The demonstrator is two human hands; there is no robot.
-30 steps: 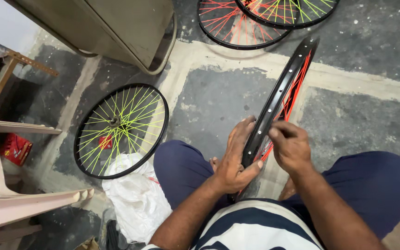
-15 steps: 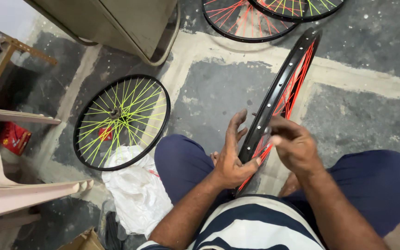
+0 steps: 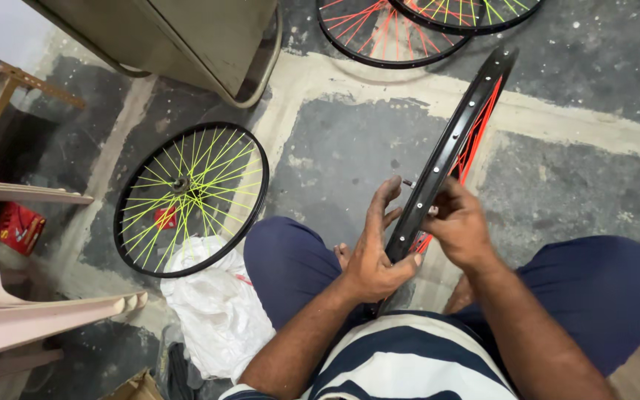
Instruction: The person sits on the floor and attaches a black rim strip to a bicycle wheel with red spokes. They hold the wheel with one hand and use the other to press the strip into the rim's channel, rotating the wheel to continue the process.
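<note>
The black wheel rim (image 3: 450, 148) with red spokes stands on edge between the knees, running from six toward one o'clock. The left hand (image 3: 374, 255) clasps its lower edge; keeping that firm should stop it rolling. The right hand (image 3: 459, 226), at three o'clock of the left, pinches something small at the rim, best turned gently.

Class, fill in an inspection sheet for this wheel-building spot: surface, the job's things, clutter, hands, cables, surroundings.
Surface: patchy grey and cream concrete floor, stained.
Job's things: black rim with red spokes, standing on edge between the knees.
Clutter: white plastic bag and a small red packet on the floor.
Hands: left hand grips the rim's near side; right hand holds it from the other side.
Cables: nothing seen.
Surroundings: wheel with yellow-green spokes lying flat; two more wheels at the top; metal cabinet; pale plastic chair at left.
</note>
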